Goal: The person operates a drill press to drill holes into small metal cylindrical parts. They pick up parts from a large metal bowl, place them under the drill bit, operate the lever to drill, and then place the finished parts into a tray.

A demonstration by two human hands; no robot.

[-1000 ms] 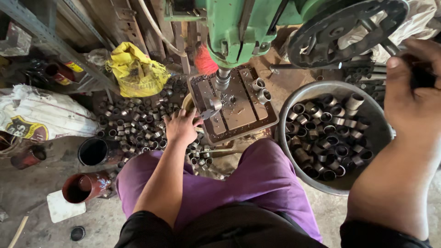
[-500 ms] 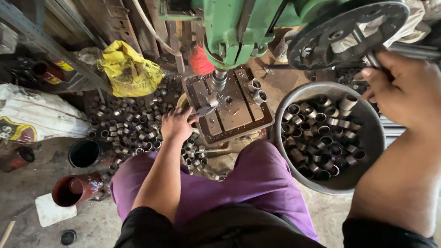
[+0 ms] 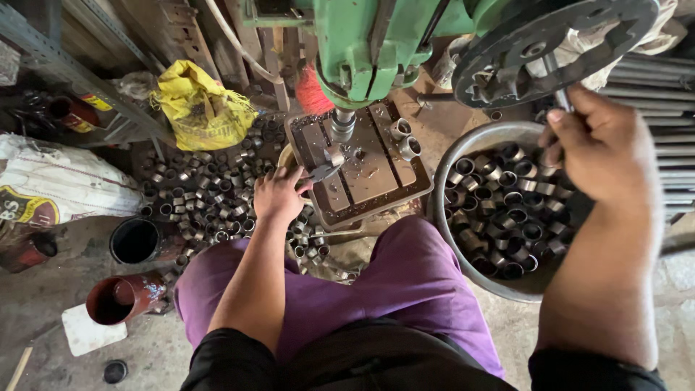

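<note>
Floor: we see gritty grey concrete (image 3: 43,318), lower left of frame.
Press: green cast drill press (image 3: 362,43), top centre, over a slotted steel table (image 3: 362,170).
Left hand (image 3: 279,194): clenched on pliers (image 3: 318,172) gripping a short metal sleeve (image 3: 334,155) under the spindle.
Right hand (image 3: 604,148): grasping the feed-wheel handle (image 3: 556,80), upper right.
Stock: shiny tubular sleeves fill a round metal basin (image 3: 452,156), right; a loose pile (image 3: 210,195) lies centre left.

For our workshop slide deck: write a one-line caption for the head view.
Left hand holds pliers under the green drill press; right hand grips its feed handle above a round metal basin of steel sleeves.
</note>
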